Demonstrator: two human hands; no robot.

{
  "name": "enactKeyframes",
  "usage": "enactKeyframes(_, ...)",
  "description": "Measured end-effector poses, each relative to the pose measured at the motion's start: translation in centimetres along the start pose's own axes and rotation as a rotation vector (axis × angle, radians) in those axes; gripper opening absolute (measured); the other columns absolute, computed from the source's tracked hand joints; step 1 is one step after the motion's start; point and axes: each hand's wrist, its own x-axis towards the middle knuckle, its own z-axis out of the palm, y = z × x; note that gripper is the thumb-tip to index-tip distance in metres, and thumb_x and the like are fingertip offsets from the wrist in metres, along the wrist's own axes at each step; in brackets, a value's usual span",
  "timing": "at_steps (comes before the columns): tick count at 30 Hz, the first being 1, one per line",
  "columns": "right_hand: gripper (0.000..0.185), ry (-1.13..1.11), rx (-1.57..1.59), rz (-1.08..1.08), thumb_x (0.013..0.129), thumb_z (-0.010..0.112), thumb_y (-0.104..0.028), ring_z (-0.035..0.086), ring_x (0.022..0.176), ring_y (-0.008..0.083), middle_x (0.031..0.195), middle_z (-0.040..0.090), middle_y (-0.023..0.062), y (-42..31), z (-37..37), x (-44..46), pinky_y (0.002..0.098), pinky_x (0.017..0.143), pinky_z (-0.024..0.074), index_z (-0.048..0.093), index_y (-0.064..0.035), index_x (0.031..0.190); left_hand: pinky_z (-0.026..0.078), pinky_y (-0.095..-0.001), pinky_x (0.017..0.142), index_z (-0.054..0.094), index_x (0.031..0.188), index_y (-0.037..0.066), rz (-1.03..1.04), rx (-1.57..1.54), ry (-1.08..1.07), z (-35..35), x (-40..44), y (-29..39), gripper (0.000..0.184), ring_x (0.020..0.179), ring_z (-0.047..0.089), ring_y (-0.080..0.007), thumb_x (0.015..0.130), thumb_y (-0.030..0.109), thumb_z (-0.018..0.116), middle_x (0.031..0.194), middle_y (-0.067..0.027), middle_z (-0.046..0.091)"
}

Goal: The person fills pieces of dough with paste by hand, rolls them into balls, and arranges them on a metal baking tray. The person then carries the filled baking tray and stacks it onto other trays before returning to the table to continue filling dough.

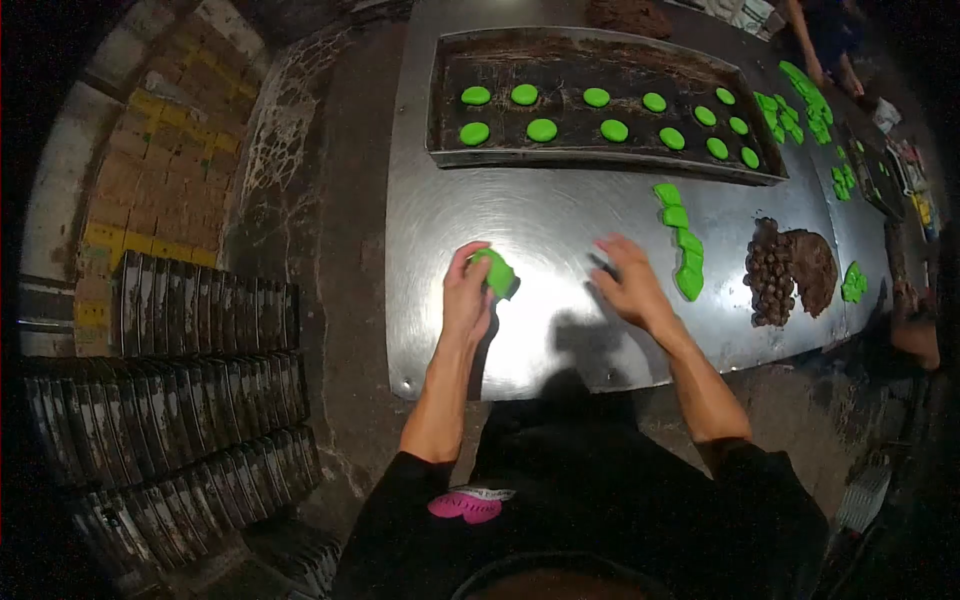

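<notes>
My left hand [467,300] is closed around a piece of bright green dough [496,273], held just over the metal table [430,220]. Off to its right, my right hand [632,282] is raised above the table with its fingers apart. A dark patch lies under those fingertips; whether it is shadow or something else I cannot make out. Beyond my right hand runs a short row of green dough pieces [688,262]. Farther right, a heap of small brown balls [768,275] sits against a brown mass [812,270].
A dark rectangular baking tray [600,160] with several flattened green dough rounds [541,130] spans the table's far side. More green dough [780,118] lies at the right, near other people's hands [850,78]. Stacked blackened trays [170,400] stand on the left floor.
</notes>
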Motion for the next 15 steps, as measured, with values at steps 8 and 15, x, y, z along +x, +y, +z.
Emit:
enactKeyframes(8, 0.035, 0.018, -0.096, -0.22, 0.08, 0.059, -0.011, 0.065, 0.085, 0.0333, 0.09, 0.065, 0.0237, -0.4, 8.7, 1.4, 0.0388, 0.077, 0.0502, 0.06, 0.0001, 0.114, 0.051, -0.0266, 0.073, 0.053, 0.117, 0.002, 0.277, -0.105, 0.041, 1.7, -1.6, 3.7, 0.028, 0.082, 0.059, -0.0138, 0.09, 0.006, 0.057, 0.093, -0.007, 0.06)
enactKeyframes(15, 0.028, 0.12, 0.84, 0.009, 0.086, 0.062, -0.019, 0.061, 0.079, 0.0129, 0.087, 0.067, 0.0095, -13.9, -0.4, 1.4, 0.0281, 0.07, 0.0494, 0.064, 0.0022, 0.105, 0.046, -0.0226, 0.066, 0.06, 0.102, -0.002, 0.417, 0.514, -0.004, 4.6, -4.0, 4.3, 0.019, 0.073, 0.055, -0.0092, 0.093, 0.014, 0.054, 0.087, -0.0022, 0.06)
